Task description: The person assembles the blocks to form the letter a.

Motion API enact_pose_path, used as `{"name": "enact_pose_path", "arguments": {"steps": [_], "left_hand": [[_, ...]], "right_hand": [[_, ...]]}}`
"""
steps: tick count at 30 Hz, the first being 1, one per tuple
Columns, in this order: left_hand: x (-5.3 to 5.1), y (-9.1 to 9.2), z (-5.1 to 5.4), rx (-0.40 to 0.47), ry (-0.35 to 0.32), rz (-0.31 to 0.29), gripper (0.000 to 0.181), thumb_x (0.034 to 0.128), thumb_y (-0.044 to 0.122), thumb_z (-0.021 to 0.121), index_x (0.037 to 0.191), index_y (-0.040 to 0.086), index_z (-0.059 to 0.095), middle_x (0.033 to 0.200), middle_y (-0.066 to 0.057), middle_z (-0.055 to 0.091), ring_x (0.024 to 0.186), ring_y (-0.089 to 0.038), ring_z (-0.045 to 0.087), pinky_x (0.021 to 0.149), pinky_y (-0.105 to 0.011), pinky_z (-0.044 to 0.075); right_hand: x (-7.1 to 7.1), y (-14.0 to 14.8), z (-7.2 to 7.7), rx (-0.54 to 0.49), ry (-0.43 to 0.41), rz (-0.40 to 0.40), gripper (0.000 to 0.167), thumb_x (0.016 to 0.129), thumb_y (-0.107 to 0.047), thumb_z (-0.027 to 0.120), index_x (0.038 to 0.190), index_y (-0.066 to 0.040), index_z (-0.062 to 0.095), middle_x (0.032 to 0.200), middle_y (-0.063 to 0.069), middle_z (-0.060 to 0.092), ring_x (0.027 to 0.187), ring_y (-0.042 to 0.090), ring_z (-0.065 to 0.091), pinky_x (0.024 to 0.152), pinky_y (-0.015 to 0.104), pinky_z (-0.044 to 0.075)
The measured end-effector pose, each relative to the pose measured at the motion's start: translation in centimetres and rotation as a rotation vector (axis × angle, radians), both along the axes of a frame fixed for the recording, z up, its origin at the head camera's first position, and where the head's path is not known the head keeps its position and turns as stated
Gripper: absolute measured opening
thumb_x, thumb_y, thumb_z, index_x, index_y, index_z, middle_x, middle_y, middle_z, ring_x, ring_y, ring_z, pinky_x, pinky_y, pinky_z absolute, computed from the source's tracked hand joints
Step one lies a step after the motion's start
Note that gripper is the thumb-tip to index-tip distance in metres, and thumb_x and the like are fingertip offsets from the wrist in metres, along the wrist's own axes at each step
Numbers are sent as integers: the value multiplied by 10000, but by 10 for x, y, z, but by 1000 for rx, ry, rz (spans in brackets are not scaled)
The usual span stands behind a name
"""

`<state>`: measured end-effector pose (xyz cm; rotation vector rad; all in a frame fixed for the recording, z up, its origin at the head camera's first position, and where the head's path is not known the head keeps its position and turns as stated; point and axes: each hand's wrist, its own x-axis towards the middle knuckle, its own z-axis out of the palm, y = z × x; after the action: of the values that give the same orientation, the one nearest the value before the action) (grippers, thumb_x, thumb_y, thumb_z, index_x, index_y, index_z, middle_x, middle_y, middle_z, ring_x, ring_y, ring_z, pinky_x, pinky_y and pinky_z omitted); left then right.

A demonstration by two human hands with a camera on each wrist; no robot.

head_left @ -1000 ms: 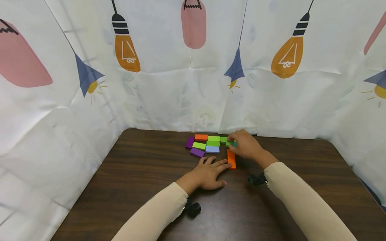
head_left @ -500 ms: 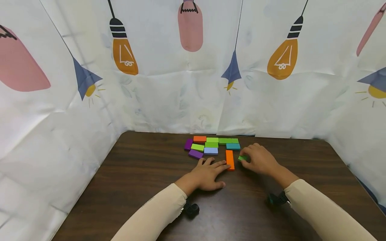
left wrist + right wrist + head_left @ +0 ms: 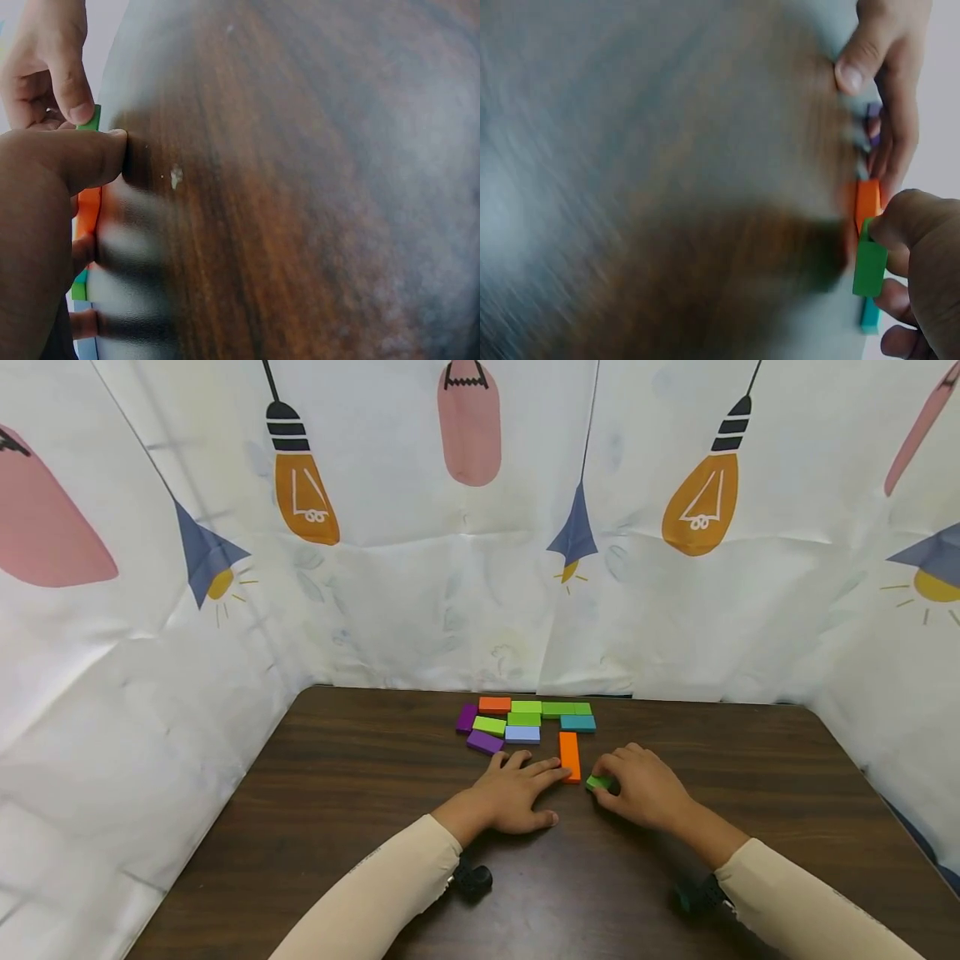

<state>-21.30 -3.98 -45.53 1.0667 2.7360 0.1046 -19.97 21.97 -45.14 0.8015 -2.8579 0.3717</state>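
Observation:
My right hand (image 3: 647,789) pinches a small green block (image 3: 597,782) between thumb and fingers, just right of the near end of an orange block (image 3: 570,756). In the right wrist view that green block (image 3: 870,266) shows one broad face, and part of it is under the thumb. My left hand (image 3: 513,795) lies with fingers spread on the table, a fingertip touching the left side of the orange block near its close end. Beyond the orange block's far end lies a teal block (image 3: 577,723). Fingers hide part of the orange block in the left wrist view.
Several blocks lie grouped toward the table's far edge: a red-orange one (image 3: 495,705), a light blue one (image 3: 522,735), purple ones such as this block (image 3: 485,742), and green ones. The brown table (image 3: 337,777) meets a printed white cloth (image 3: 420,610) behind.
My right hand has drawn the green block away from the teal block, toward me and beside the orange block. The left hand keeps its place at the orange block.

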Motion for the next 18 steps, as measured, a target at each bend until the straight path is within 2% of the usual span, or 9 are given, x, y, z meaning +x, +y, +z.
{"name": "enact_pose_path", "arguments": {"steps": [5, 10, 18], "left_hand": [[0, -2, -1, 9, 3, 1, 728, 995, 637, 497, 1631, 431, 209, 1674, 157, 206, 1505, -320, 246, 1149, -613, 210], [-1, -2, -2, 17, 2, 4, 727, 993, 638, 501, 1629, 438, 210, 1672, 164, 204, 1508, -324, 239, 1155, -615, 196], [0, -1, -2, 19, 4, -1, 725, 996, 634, 501, 1629, 442, 205, 1673, 160, 205, 1511, -334, 232, 1161, -624, 185]], "right_hand": [[7, -7, -3, -3, -6, 2, 202, 878, -329, 810, 991, -188, 719, 906, -90, 640, 799, 123, 494, 730, 359, 473], [11, -13, -2, -22, -55, 13, 293, 864, -369, 832, 1049, -171, 719, 943, -84, 644, 849, 121, 529, 756, 368, 503], [14, -18, 2, -31, -87, 32, 273, 854, -270, 840, 1062, -139, 721, 930, -86, 638, 859, 107, 530, 742, 328, 524]]}}
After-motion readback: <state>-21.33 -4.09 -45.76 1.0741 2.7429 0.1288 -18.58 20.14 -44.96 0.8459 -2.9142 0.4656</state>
